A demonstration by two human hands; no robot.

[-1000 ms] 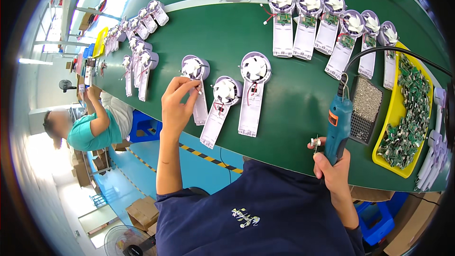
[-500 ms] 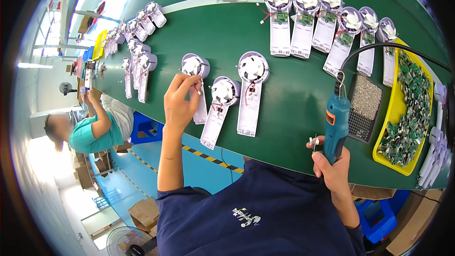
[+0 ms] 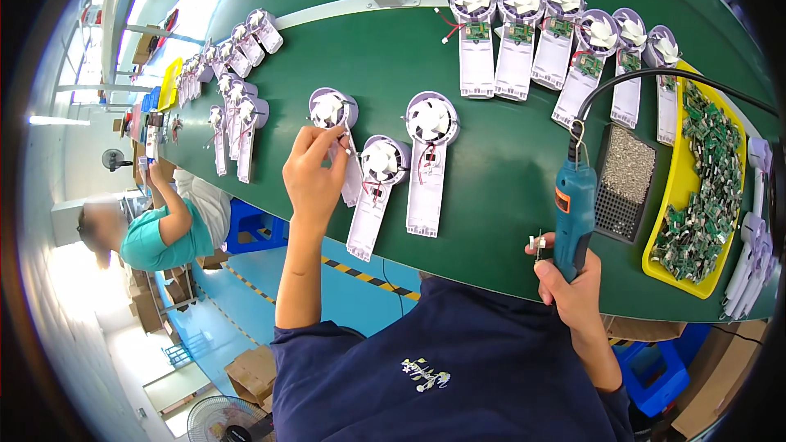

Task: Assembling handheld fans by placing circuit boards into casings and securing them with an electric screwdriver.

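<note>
My left hand (image 3: pixel 311 180) is raised over the leftmost of three purple-and-white fan units (image 3: pixel 331 106), thumb and forefinger pinched near its lower rim. What they pinch is too small to make out. Beside it lie a second fan unit (image 3: pixel 371 213) and a third fan unit (image 3: pixel 426 184), each with a white impeller, thin red wires and an open pale tray-like handle. My right hand (image 3: pixel 577 295) is closed round a blue corded electric screwdriver (image 3: pixel 575 205), whose cord end points away from me. A small whitish part (image 3: pixel 537 242) sits at that hand's fingers.
Fan units with green boards (image 3: pixel 517 33) line the far right; more fan units (image 3: pixel 237 106) stand at left. A black box of small metal pieces (image 3: pixel 626 168) adjoins a yellow tray (image 3: pixel 652 266) of circuit boards. A co-worker (image 3: pixel 168 225) sits at left. The screwdriver's black cord (image 3: pixel 696 74) arcs right.
The view has shifted slightly. My left hand stays pinched at the left fan unit, whose handle now sits more tilted. My right hand keeps hold of the electric screwdriver.
</note>
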